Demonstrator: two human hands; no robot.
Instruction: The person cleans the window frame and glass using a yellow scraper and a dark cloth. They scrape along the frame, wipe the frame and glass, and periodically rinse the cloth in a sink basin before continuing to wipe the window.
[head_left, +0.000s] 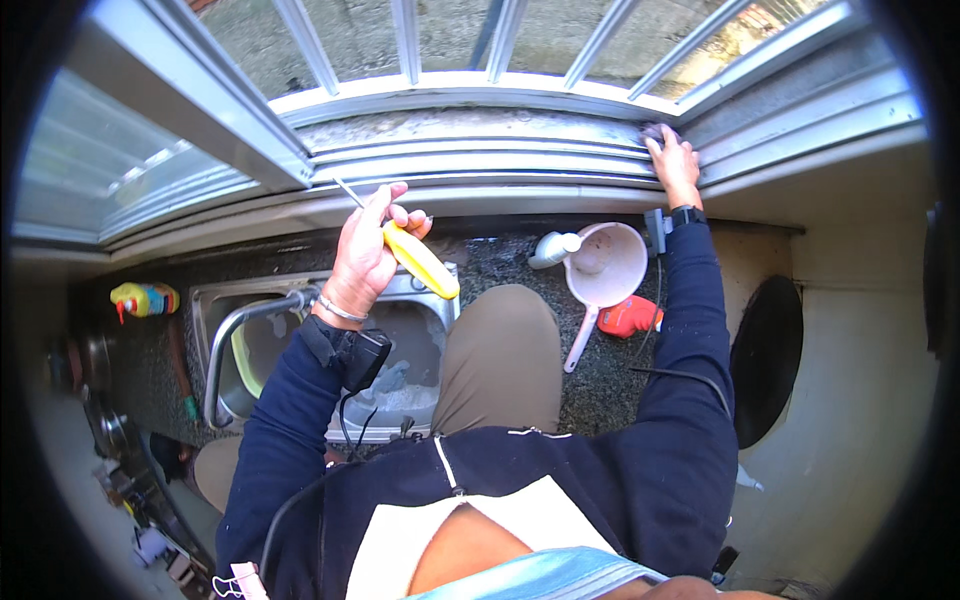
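Observation:
My left hand (369, 244) is raised over the double sink and holds a screwdriver-like tool with a yellow handle (421, 260). Its thin metal shaft points up and left, close to the window track. At the right end of the window sill (480, 127), my right hand (676, 161) presses a dark, crumpled scrubber or cloth (660, 133) into the frame's corner; the fingers cover part of it. Dark grime marks the sill beneath the bars. Several metal rails of the sliding window track (487, 161) run between my hands.
On the dark granite counter are a stainless steel sink (405, 337) with a curved faucet (225, 352), a pink dipper (607, 270), a white bottle (553, 249), a red bottle (628, 316) and a yellow bottle (146, 298). An open window panel (202, 90) stands at the left.

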